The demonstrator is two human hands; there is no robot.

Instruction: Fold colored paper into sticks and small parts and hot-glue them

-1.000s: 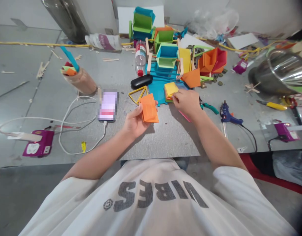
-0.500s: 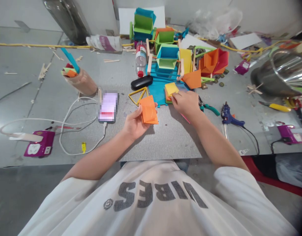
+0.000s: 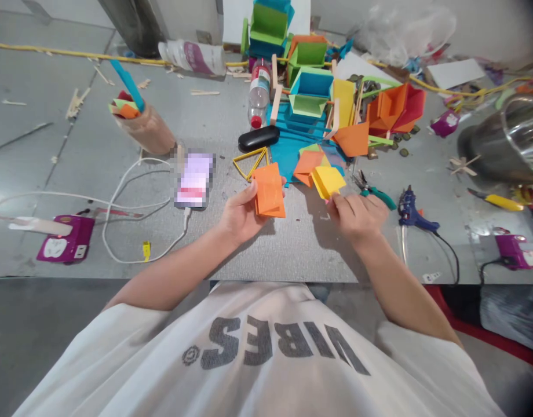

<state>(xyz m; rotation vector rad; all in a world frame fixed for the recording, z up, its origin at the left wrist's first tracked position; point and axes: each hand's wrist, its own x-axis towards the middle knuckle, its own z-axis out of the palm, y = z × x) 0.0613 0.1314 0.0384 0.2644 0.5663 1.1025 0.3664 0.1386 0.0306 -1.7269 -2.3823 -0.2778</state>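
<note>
Folded orange paper lies across the fingers of my left hand, with the thumb pressing its left edge. My right hand pinches a folded piece of yellow paper by its near corner, above the table. Just behind the yellow paper are more folded pieces, an orange one showing most, on a blue sheet. A yellow triangular frame sits behind my left hand. To the right of my right hand lie teal-handled pliers.
Blue, green and orange folded-paper boxes with wooden sticks stand at the back. A blue glue gun and a metal pot are at right. On the left are a phone with a white cable and a cardboard tube holding paper.
My right hand has lifted the yellow paper off the stack and drawn it toward me and to the right. The left hand keeps its orange paper. The view has shifted slightly.
</note>
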